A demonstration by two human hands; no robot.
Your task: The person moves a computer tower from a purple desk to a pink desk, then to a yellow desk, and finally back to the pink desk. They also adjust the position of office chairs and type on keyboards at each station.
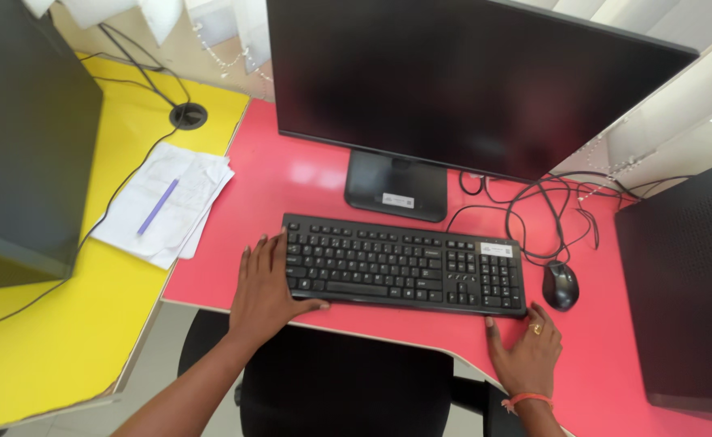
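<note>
A black keyboard (404, 265) lies on the red desk (299, 174) in front of a dark monitor (453, 81). My left hand (265, 285) rests flat at the keyboard's left end, fingers spread along its edge and thumb against the front edge. My right hand (527, 350), with a ring and an orange wristband, touches the front right corner of the keyboard, fingers apart. A black mouse (561, 285) sits just right of the keyboard, apart from my right hand.
A yellow desk (65, 340) adjoins on the left, with papers (166, 202), a purple pen (157, 207) and a dark computer case (24, 137). Another black case (688, 283) stands at right. Cables (550, 210) tangle behind the mouse. A black chair (340, 388) sits below.
</note>
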